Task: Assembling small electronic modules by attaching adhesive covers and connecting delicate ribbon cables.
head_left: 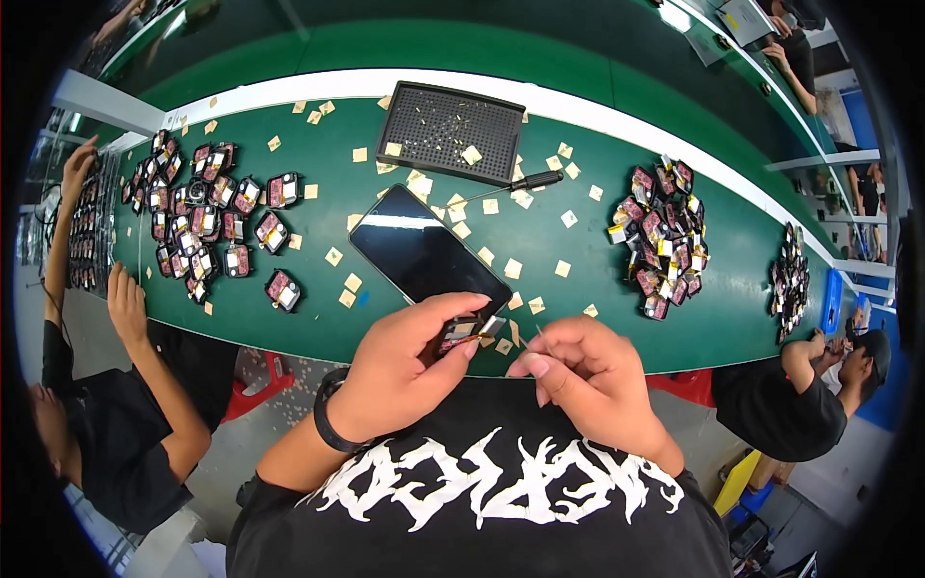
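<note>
My left hand [409,361] is closed around a small black electronic unit [461,333] with a silvery block and thin yellow and red wires, just over the table's near edge. To the right of it, my right hand [593,376] pinches thumb against fingers. A thin, pale sliver shows above its fingertips, too small to name. The two hands are a short way apart. Just beyond my left hand a black smartphone-like slab [429,249] lies tilted on the green table [568,241]. A screwdriver [530,181] with a dark handle lies behind the slab.
A black perforated tray [400,106] with small metal bits stands at the back. Similar units form a spread-out group [202,217] at left and heaps [663,241] at right. Small beige squares [514,269] are scattered about. Co-workers sit at left [106,424] and right [790,395].
</note>
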`<action>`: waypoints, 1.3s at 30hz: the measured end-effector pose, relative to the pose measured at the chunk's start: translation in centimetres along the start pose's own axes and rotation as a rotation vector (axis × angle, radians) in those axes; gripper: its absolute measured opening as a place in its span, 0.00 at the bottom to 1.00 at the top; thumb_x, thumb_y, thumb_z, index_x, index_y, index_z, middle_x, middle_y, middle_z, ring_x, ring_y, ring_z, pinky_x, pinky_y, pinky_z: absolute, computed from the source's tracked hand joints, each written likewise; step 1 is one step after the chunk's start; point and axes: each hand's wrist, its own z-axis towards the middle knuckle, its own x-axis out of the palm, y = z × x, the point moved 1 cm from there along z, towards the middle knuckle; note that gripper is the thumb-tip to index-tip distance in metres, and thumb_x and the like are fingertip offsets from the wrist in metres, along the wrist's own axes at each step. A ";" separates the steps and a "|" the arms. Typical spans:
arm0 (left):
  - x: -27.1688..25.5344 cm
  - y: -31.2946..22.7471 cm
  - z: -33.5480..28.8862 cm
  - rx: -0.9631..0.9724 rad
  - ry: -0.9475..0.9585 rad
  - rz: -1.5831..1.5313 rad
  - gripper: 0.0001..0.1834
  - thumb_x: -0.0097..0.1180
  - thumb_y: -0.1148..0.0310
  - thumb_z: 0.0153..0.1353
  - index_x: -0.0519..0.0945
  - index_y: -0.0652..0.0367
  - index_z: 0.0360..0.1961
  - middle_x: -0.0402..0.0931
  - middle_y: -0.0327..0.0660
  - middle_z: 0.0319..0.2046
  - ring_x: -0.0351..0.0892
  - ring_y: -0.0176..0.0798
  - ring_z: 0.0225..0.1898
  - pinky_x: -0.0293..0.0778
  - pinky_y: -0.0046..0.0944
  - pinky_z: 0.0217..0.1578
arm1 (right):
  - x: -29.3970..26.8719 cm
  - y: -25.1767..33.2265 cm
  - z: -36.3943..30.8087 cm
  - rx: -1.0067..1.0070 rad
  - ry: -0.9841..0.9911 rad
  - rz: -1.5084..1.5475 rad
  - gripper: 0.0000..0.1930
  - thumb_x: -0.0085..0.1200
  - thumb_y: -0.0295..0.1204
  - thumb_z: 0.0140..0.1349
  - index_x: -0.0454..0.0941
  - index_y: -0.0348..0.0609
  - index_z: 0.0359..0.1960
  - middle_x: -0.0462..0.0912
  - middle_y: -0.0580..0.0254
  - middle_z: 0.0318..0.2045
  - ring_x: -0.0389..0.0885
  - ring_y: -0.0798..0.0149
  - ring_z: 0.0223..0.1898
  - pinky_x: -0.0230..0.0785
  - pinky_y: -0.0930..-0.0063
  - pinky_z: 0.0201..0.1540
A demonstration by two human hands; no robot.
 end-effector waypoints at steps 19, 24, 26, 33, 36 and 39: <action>0.5 -1.4 0.9 0.222 0.053 0.349 0.21 0.59 0.80 0.65 0.78 0.63 0.60 0.81 0.43 0.35 0.79 0.37 0.31 0.74 0.35 0.32 | 1.7 -2.0 0.7 0.147 -0.096 -0.015 0.06 0.58 0.22 0.71 0.72 0.37 0.41 0.86 0.65 0.25 0.76 0.83 0.24 0.64 0.82 0.25; -0.4 -1.1 0.8 -0.111 0.216 -0.035 0.19 0.54 0.78 0.72 0.76 0.65 0.63 0.79 0.32 0.35 0.73 0.25 0.32 0.72 0.30 0.33 | 1.0 -1.9 0.3 0.118 -0.019 -0.093 0.06 0.58 0.21 0.71 0.72 0.37 0.41 0.86 0.65 0.25 0.77 0.83 0.25 0.65 0.83 0.26; -0.6 -1.3 0.6 -0.216 0.224 -0.193 0.19 0.54 0.78 0.72 0.75 0.64 0.64 0.80 0.32 0.38 0.74 0.23 0.36 0.73 0.29 0.37 | 0.6 -2.0 0.0 -0.005 0.027 0.016 0.06 0.58 0.20 0.71 0.72 0.38 0.41 0.86 0.64 0.30 0.76 0.83 0.26 0.65 0.83 0.27; -0.1 -0.6 0.2 -0.205 0.206 -0.234 0.23 0.54 0.76 0.73 0.71 0.64 0.67 0.81 0.35 0.43 0.76 0.22 0.40 0.73 0.28 0.41 | 0.7 -2.5 0.5 0.023 -0.024 0.093 0.13 0.64 0.18 0.66 0.75 0.34 0.49 0.84 0.66 0.37 0.76 0.83 0.31 0.67 0.86 0.31; 0.3 -1.3 0.4 -0.046 0.153 0.050 0.23 0.53 0.77 0.72 0.70 0.65 0.68 0.82 0.40 0.40 0.79 0.28 0.37 0.75 0.31 0.40 | 0.6 -2.5 0.9 0.145 -0.040 0.133 0.09 0.63 0.18 0.67 0.77 0.33 0.47 0.84 0.67 0.37 0.75 0.86 0.32 0.66 0.88 0.31; 0.2 -2.2 0.7 -0.242 0.229 -0.018 0.24 0.51 0.78 0.70 0.69 0.65 0.67 0.82 0.44 0.37 0.82 0.35 0.35 0.76 0.35 0.39 | 0.6 -2.7 1.0 0.143 -0.046 0.130 0.06 0.61 0.18 0.69 0.78 0.33 0.45 0.84 0.69 0.36 0.75 0.86 0.31 0.64 0.88 0.30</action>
